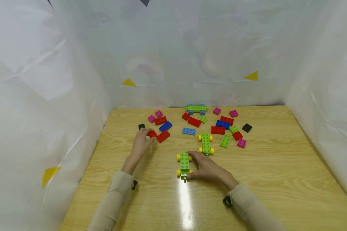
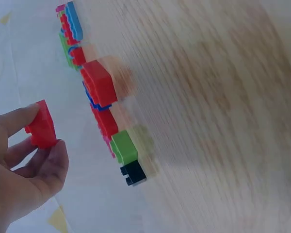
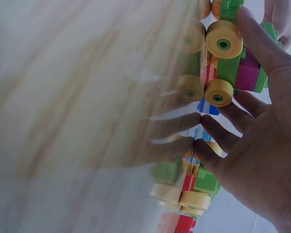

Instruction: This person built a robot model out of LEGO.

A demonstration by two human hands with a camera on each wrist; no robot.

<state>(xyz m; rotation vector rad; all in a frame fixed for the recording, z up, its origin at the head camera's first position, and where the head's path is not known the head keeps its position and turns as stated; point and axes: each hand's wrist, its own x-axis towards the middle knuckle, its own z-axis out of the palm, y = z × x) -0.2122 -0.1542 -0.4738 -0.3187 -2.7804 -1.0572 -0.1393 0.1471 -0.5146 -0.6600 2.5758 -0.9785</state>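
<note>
A red toy brick (image 2: 41,127) is pinched between thumb and fingers of my left hand (image 1: 141,141), above the left cluster of bricks. My right hand (image 1: 206,168) spans the side of a green toy brick car (image 1: 184,162) with yellow wheels, thumb at its near end and a finger at its far end. In the right wrist view a purple brick (image 3: 248,71) sits on that car, with a green piece (image 3: 264,73) on top. A second green car base (image 1: 206,143) with yellow wheels stands just beyond, to the right.
Red bricks (image 1: 163,137), a blue brick (image 1: 165,126) and pink bricks (image 1: 151,119) lie at left. A light blue brick (image 1: 189,131) is mid-table. A green car base (image 1: 196,108) with blue wheels stands by the back wall. More bricks, including a black one (image 1: 247,127), lie at right.
</note>
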